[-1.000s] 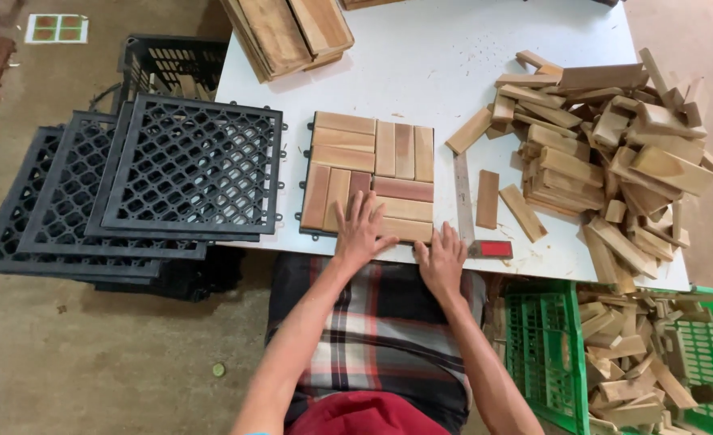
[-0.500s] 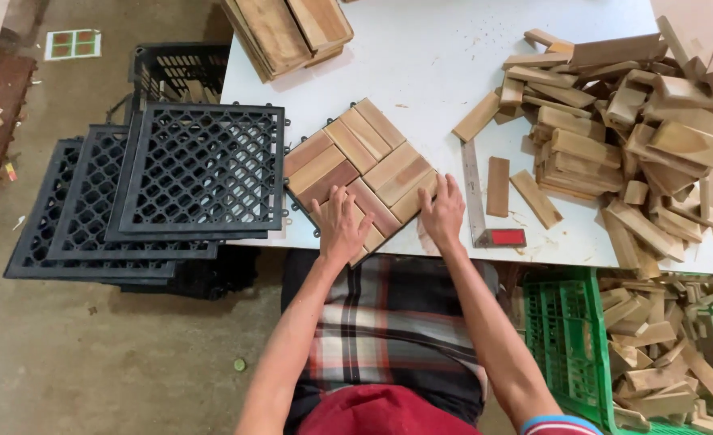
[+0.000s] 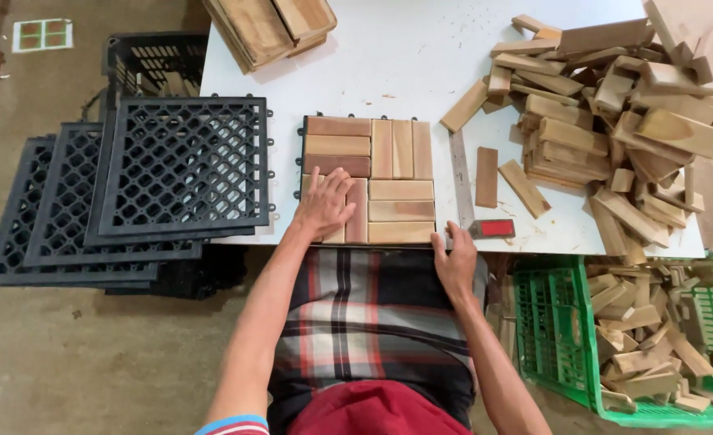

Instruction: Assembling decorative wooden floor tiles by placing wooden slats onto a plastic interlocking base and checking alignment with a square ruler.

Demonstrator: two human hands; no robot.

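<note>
Squarely at the near edge of the white table (image 3: 421,80) lies a square tile of tan and brown wooden slats (image 3: 370,180), laid in blocks that alternate lengthwise and crosswise. Flat on its near left corner rests the left hand (image 3: 324,204), fingers spread and gripping nothing. At the tile's near right corner, over the table's edge, the right hand (image 3: 455,259) sits with loosely curled fingers, holding nothing. Just beside that hand lie a steel ruler (image 3: 461,179) and a small red block (image 3: 493,229). Left of the tile, black plastic lattice grids (image 3: 183,165) lie stacked. Right of it, loose wooden offcuts (image 3: 614,105) are heaped, above a green plastic crate (image 3: 566,330).
</note>
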